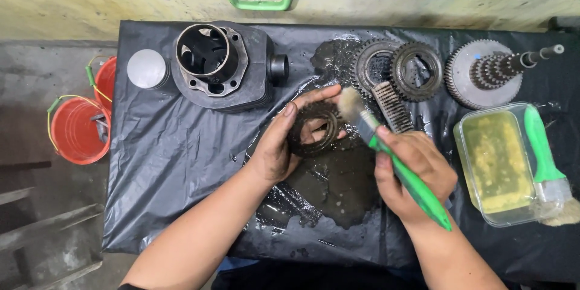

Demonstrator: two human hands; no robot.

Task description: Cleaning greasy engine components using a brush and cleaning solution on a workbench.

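Head view: left hand (275, 148) grips a dark, oily toothed metal gear ring (314, 128); right hand (414, 172), at four o'clock, grips a green-handled brush (393, 157) whose bristles touch it.

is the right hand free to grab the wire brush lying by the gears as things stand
Probably not as it is: the right hand is wrapped around a green paintbrush. The wire brush lies uncovered just beyond it, so the path looks free, but the grip is occupied.
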